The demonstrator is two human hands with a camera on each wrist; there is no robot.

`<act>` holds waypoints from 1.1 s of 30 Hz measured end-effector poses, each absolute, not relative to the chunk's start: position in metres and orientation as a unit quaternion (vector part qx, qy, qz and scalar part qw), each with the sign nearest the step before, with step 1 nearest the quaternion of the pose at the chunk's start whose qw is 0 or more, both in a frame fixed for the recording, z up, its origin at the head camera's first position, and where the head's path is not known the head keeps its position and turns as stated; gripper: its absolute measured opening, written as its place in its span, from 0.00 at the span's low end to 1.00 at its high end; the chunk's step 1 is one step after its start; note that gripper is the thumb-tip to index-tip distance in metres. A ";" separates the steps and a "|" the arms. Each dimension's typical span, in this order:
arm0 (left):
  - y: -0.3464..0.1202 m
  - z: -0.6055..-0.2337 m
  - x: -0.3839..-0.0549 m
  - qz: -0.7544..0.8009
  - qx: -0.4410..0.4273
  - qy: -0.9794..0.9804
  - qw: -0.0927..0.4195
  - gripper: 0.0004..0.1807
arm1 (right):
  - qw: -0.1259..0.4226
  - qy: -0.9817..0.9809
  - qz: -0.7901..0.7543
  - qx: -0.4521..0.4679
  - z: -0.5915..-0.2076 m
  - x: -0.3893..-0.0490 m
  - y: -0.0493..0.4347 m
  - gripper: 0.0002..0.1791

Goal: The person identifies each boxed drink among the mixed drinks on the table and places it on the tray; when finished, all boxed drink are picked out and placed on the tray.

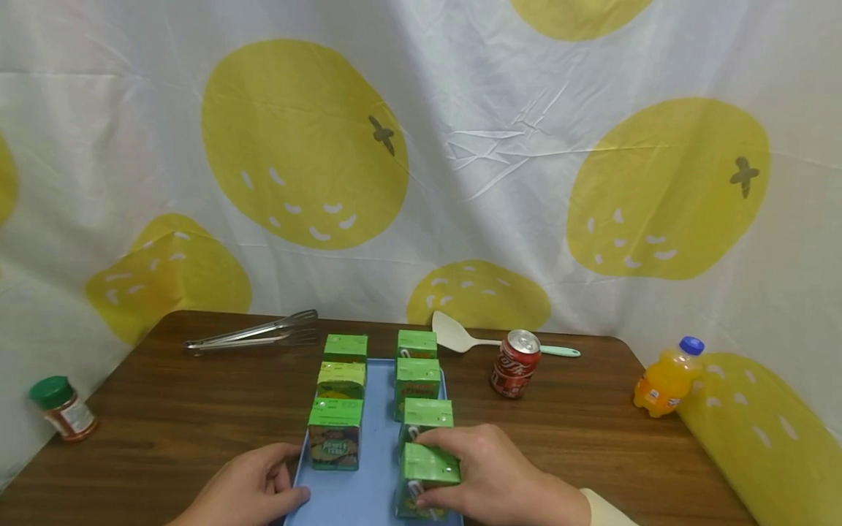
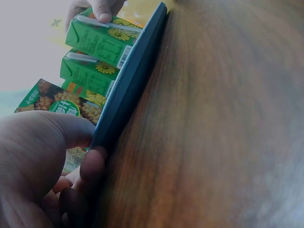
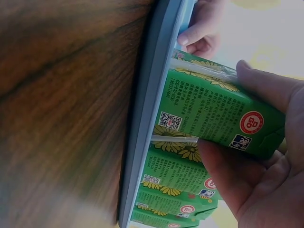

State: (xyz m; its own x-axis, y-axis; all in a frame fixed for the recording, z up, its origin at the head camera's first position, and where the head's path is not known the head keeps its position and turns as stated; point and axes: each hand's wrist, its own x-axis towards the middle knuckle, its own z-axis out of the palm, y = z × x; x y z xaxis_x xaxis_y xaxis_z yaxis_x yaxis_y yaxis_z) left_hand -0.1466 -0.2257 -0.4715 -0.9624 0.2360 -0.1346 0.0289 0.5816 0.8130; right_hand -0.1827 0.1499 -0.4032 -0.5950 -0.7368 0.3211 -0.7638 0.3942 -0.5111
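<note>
A blue tray [image 1: 378,446] lies on the table and bears two rows of green juice boxes. My right hand [image 1: 503,475] grips the nearest juice box [image 1: 426,464] of the right row, thumb on one side and fingers on the other. In the right wrist view that juice box [image 3: 209,109] stands upright on the tray, its straw along one side. Behind it the other juice boxes [image 3: 173,173] line up along the rim. My left hand [image 1: 253,486] pinches the tray's left rim, beside the front juice box [image 1: 335,438] of the left row.
Metal tongs [image 1: 253,336] lie at the back left, and a spatula [image 1: 454,336] at the back right. A red soda can [image 1: 516,365] stands right of the tray. An orange drink bottle [image 1: 667,380] is at the far right, a green-capped spice jar [image 1: 66,413] at the far left.
</note>
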 end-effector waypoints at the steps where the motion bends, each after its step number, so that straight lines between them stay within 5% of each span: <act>1: -0.226 -0.471 -0.147 0.450 0.076 0.882 0.115 0.37 | 0.025 -0.836 0.314 0.450 -0.403 -0.182 0.149 0.29; 15: -0.222 -0.470 -0.149 0.448 0.069 0.882 0.128 0.38 | 0.015 -0.851 0.288 0.438 -0.401 -0.180 0.152 0.33; 24: -0.230 -0.469 -0.151 0.458 0.071 0.874 0.149 0.38 | -0.046 -0.853 0.309 0.419 -0.390 -0.179 0.160 0.31; 33: -0.239 -0.471 -0.150 0.492 0.089 0.847 0.181 0.37 | 0.047 -0.820 0.339 0.459 -0.390 -0.173 0.189 0.27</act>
